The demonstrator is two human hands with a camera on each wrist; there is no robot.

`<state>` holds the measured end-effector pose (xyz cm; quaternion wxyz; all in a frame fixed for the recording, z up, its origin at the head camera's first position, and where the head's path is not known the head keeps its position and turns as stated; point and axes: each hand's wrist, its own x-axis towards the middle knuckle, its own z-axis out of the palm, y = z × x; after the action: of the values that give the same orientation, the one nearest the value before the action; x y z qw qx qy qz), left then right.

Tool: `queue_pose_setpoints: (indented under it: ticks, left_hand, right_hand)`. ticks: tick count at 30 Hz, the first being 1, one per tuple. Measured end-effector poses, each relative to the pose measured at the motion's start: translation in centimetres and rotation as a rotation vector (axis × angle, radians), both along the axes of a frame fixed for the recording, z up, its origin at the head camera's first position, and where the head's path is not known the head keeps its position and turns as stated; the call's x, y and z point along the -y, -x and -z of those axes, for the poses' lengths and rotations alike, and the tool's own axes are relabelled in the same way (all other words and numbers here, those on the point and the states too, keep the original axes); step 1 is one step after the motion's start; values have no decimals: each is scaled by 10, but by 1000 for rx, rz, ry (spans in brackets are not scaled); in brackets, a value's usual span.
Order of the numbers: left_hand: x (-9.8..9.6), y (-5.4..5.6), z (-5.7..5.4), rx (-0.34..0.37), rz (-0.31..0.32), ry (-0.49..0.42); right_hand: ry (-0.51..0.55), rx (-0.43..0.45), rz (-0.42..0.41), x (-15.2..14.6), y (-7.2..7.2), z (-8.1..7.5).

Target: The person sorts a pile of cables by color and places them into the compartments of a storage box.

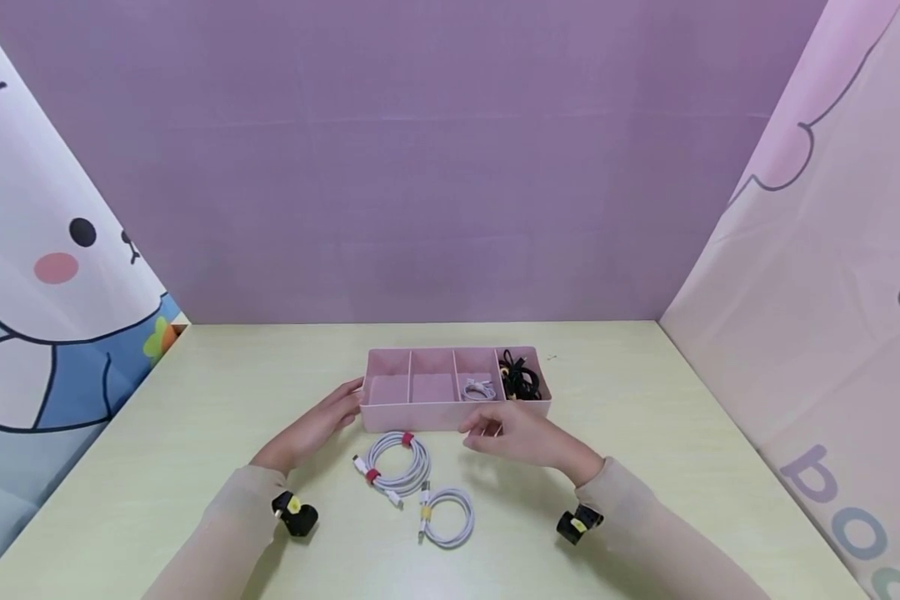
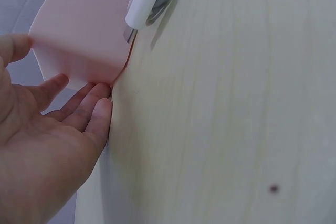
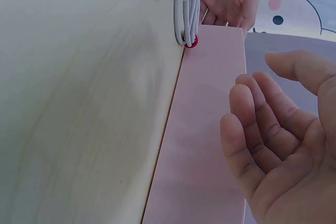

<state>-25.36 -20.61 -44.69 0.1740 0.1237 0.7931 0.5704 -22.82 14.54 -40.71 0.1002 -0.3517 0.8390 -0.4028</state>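
Observation:
A pink organizer box (image 1: 420, 417) with several compartments stands on the table. A coiled white cable (image 1: 479, 389) lies in its third compartment from the left, and a bundle of black cables (image 1: 521, 379) fills the rightmost one. My left hand (image 1: 318, 422) touches the box's left end with its fingertips. Just in front of the box, right of its middle, my right hand (image 1: 521, 433) hovers with loosely bent fingers and holds nothing. Between the hands lies a larger white cable coil (image 1: 401, 467) with red ties. Nearer to me is a smaller white cable coil (image 1: 450, 518) with a yellow tie.
The pale wooden table (image 1: 270, 367) ends at a purple backdrop (image 1: 435, 167) behind the box. Printed cloth panels flank it, one with a cartoon animal (image 1: 52, 217) on the left and one with letters (image 1: 832, 500) on the right.

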Motion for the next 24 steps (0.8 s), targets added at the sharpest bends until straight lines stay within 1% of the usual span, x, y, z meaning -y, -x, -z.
queue_pose_setpoints:
  ticks: [5, 8, 18, 24]
  left_hand:
    - [0, -1, -1, -3, -1, 13]
    - [0, -1, -1, -2, 0, 13]
    - [1, -1, 0, -13, 13, 4]
    - [1, -2, -2, -5, 10, 11]
  right_hand:
    - [10, -14, -53, 0, 0, 2]
    - [-11, -12, -73, 1, 0, 4]
    - [-46, 90, -92, 4, -6, 9]
    - [-56, 120, -101, 7, -10, 12]
